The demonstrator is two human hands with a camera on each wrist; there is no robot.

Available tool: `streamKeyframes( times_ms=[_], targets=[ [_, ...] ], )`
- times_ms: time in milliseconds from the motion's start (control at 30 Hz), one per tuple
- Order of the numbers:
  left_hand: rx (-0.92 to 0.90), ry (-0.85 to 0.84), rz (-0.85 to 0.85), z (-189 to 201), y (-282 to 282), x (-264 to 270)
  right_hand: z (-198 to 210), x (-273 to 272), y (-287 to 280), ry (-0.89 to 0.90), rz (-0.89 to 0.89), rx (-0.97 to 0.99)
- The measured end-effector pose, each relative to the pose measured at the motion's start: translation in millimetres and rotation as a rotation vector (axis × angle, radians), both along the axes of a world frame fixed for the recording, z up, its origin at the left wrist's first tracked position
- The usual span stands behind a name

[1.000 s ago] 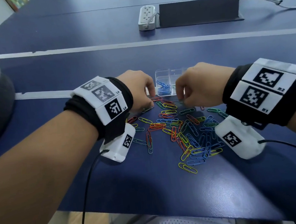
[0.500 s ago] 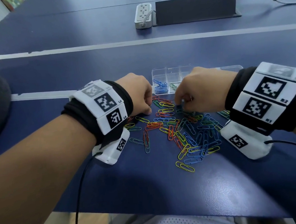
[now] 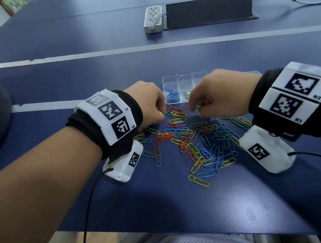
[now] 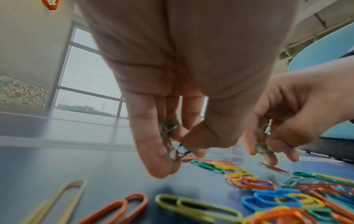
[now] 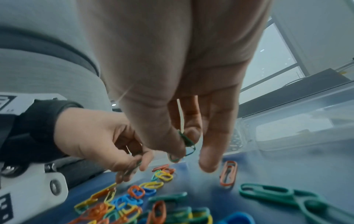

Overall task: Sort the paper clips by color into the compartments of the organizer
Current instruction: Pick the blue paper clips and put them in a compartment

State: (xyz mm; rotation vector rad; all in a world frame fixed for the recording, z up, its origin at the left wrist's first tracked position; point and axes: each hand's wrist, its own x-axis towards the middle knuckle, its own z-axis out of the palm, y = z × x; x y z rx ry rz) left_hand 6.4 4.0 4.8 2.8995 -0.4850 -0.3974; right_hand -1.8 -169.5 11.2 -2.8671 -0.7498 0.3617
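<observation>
Both hands hang curled over the clips (image 3: 193, 137). The left hand (image 3: 150, 104) pinches green clips (image 4: 169, 128); the right hand (image 3: 218, 95) pinches another green clip (image 5: 186, 141). The organizer (image 3: 180, 87) sits just beyond both sets of fingertips.

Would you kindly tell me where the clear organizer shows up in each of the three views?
Head: organizer at centre, beyond and between the two hands.
Left wrist: not identifiable; the hands block it.
Right wrist: organizer at the right edge, beyond the fingers.
Shared landmark: the left hand.
</observation>
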Motion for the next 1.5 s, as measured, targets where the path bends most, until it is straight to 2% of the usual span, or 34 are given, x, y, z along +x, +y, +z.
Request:
streamKeyframes(
  times_ms=[367,600,833,1067,1233,1367,1500],
  targets=[
    [-0.037,0.014,0.015,-7.4,-7.5,5.9,2.9,-7.8,0.2,0.018,-0.012,0.022],
    [0.059,-0.061,-0.113,-10.4,-5.5,13.2,-0.7,-6.3,2.8,0.084,-0.007,-0.028],
    [0.086,-0.074,-0.151,-9.3,-7.8,13.1,-3.2,-8.9,4.0,0.046,-0.005,-0.043],
    [0.061,-0.071,-0.146,-10.9,-6.3,8.1,5.0,-4.8,-14.1,0.164,-0.17,0.106],
    [0.024,-0.06,-0.114,-9.4,-6.6,11.2,13.3,-1.1,-36.1,0.224,-0.289,0.111],
    [0.019,-0.032,-0.109,-8.4,-6.0,13.7,8.5,-3.4,-41.5,0.19,-0.321,0.016],
    [0.022,-0.02,-0.085,-9.5,-5.4,15.4,1.6,-8.6,-36.8,0.095,-0.258,-0.079]
  ],
)
